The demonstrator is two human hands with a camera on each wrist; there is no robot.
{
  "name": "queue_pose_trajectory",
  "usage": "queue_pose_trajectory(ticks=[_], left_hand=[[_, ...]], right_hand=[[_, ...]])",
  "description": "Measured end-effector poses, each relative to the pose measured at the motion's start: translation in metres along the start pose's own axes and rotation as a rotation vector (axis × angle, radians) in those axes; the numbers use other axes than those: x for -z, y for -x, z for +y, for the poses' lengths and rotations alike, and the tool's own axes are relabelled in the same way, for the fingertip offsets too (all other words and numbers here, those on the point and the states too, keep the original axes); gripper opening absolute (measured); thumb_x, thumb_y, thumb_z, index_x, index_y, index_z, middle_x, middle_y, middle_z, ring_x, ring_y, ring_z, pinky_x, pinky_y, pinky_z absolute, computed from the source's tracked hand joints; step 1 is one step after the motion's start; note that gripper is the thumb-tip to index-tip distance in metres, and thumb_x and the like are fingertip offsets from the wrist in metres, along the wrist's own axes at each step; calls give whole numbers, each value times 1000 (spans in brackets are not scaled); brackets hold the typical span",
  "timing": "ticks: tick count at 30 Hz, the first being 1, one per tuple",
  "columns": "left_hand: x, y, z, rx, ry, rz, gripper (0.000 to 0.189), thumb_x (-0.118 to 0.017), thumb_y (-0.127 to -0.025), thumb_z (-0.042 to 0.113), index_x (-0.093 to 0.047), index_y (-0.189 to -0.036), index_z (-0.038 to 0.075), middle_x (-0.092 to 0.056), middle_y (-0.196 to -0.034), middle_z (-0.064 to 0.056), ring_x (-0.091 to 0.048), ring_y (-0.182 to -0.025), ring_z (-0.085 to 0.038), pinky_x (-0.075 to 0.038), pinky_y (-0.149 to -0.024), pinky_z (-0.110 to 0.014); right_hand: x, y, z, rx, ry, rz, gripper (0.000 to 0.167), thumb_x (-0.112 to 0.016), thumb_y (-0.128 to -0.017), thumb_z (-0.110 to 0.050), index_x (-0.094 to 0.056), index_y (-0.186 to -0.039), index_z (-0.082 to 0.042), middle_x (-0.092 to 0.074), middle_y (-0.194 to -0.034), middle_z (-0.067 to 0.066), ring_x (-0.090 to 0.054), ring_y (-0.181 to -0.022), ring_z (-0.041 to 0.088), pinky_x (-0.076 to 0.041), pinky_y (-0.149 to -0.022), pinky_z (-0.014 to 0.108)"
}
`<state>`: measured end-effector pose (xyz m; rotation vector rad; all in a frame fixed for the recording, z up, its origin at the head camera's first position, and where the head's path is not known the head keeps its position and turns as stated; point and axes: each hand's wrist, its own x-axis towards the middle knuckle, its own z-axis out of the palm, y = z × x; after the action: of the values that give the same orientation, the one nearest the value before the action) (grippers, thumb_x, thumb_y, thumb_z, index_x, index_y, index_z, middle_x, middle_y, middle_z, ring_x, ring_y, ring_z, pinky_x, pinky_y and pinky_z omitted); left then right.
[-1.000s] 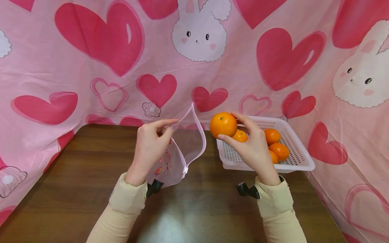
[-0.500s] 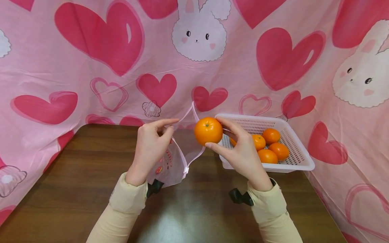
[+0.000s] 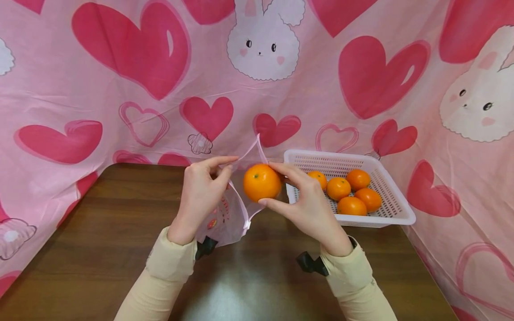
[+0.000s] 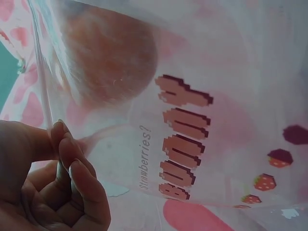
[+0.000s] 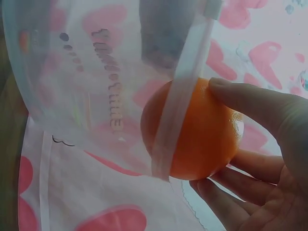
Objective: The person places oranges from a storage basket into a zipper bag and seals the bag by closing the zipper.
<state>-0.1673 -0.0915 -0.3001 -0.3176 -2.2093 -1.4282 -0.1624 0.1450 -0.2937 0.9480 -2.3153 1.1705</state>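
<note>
My left hand (image 3: 205,191) pinches the rim of a see-through zipper bag (image 3: 230,223), whose mouth gapes toward the right. In the left wrist view the bag (image 4: 231,62) carries "BUNNY" lettering and small strawberry prints. My right hand (image 3: 307,200) holds an orange (image 3: 262,183) between thumb and fingers, right at the bag's mouth. From the right wrist the leading half of the orange (image 5: 202,134) shows through the bag's plastic, past the zip strip (image 5: 185,91). Its far side looks blurred behind the film in the left wrist view.
To the right stands a white perforated basket (image 3: 395,209) with several oranges (image 3: 338,188) in it. The brown wooden table (image 3: 100,249) ends at a pink cloth (image 3: 152,80) printed with hearts and rabbits.
My right hand has carried the orange leftward from above the basket to the bag's opening. The left hand keeps its pinch on the rim, nearly still.
</note>
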Motion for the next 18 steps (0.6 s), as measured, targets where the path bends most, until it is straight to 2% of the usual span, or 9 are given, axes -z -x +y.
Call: queue_pose_trajectory(ticks=[8,11,18], left_hand=[[-3,-2,4,-29,-7,12,20,-64,-98,9,-80,-109,15,-56,-56,3,-47,-42,-16,-32,-36,-28],[-2,-3,6,-40,-7,31,19,-66,-98,8,-80,-109,13,-57,-57,3,-49,-45,-13,-33,-39,-28],[3,-4,7,-17,-8,54,19,-67,-99,12,-79,-113,14,-57,-59,1,-50,-48,-15,-36,-41,-30]], right_hand=[[-2,1,0,23,17,26,62,-90,-80,-16,-65,-136,-9,-66,-130,2,-65,-111,23,-52,-96,38],[0,1,-2,21,19,39,62,-89,-80,-16,-65,-136,-9,-66,-131,1,-66,-111,23,-52,-96,39],[5,3,-5,-12,16,42,60,-87,-83,-20,-65,-138,-10,-65,-133,-4,-63,-115,16,-51,-97,36]])
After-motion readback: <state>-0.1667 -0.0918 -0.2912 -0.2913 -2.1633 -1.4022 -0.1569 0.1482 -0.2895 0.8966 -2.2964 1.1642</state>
